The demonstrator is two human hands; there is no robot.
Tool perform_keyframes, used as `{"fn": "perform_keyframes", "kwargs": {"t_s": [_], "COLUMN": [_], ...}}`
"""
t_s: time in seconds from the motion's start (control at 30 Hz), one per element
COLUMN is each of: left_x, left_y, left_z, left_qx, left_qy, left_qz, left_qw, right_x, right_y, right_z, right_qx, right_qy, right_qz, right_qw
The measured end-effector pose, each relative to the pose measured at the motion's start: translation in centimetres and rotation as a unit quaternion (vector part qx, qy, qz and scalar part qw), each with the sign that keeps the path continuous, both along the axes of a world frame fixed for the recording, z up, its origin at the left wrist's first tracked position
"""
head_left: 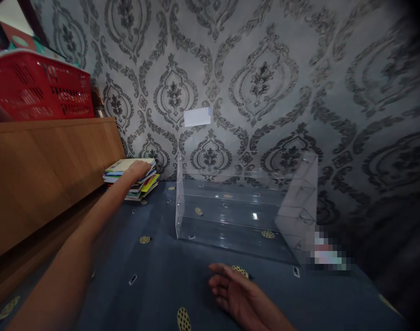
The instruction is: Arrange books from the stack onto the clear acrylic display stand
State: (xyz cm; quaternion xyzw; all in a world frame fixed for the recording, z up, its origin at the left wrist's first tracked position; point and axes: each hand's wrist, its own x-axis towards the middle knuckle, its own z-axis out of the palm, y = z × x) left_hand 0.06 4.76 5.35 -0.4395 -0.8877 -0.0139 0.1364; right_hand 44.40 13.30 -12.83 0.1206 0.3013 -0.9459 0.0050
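Over at the left, a stack of books (129,164) sits against the wooden furniture, its covers and page edges in several colours. My left hand (139,169) rests at the right side of the top of this stack, fingers bent over the edge of a book; the fingertips are partly hidden. A clear acrylic tiered rack (230,225) stands in front of the wall, with see-through shelves. Just before its front edge is my right hand (235,294), palm turned upward and fingers loosely curled apart, holding nothing.
Dark blue patterned cloth (155,276) covers the surface. A wooden cabinet (51,170) on the left carries a red plastic basket (41,87). Grey damask wallpaper (213,59) rises behind, bearing a white switch plate or label (197,117). A blurred-out item (330,253) lies right of the rack.
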Motion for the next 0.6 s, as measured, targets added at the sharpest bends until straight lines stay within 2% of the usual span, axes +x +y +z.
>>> {"fn": "perform_keyframes", "kwargs": {"t_s": [0.13,0.23,0.3,0.33,0.37,0.43,0.47,0.6], "left_x": [2.0,3.8,4.9,5.3,5.5,5.6,5.5,4.5], "left_y": [-2.7,-5.5,-7.2,-7.8,-8.2,-8.2,-7.9,-5.7], "left_z": [-0.3,-1.8,-3.3,-4.1,-4.9,-6.0,-6.4,-6.4], "left_qx": [0.015,0.059,0.122,0.200,0.319,0.489,0.532,0.587], "left_qy": [0.029,0.041,0.028,-0.015,-0.098,-0.248,-0.302,-0.422], "left_qz": [0.010,0.028,0.054,0.077,0.105,0.151,0.165,0.171], "left_qw": [0.999,0.997,0.991,0.977,0.937,0.822,0.773,0.670], "right_x": [0.0,0.0,0.0,0.0,0.0,0.0,0.0,0.0], "right_y": [-0.1,-0.2,-0.1,-0.1,-0.1,-0.2,-0.2,-0.3], "right_z": [0.2,0.2,0.3,0.3,0.4,0.5,0.6,0.6], "right_qx": [0.005,0.009,0.012,0.012,0.011,0.009,0.008,0.013], "right_qy": [0.005,0.006,0.001,-0.001,-0.003,-0.007,-0.008,-0.006], "right_qz": [-0.003,-0.004,-0.006,-0.006,-0.006,-0.004,-0.002,-0.005], "right_qw": [1.000,1.000,1.000,1.000,1.000,1.000,1.000,1.000]}}
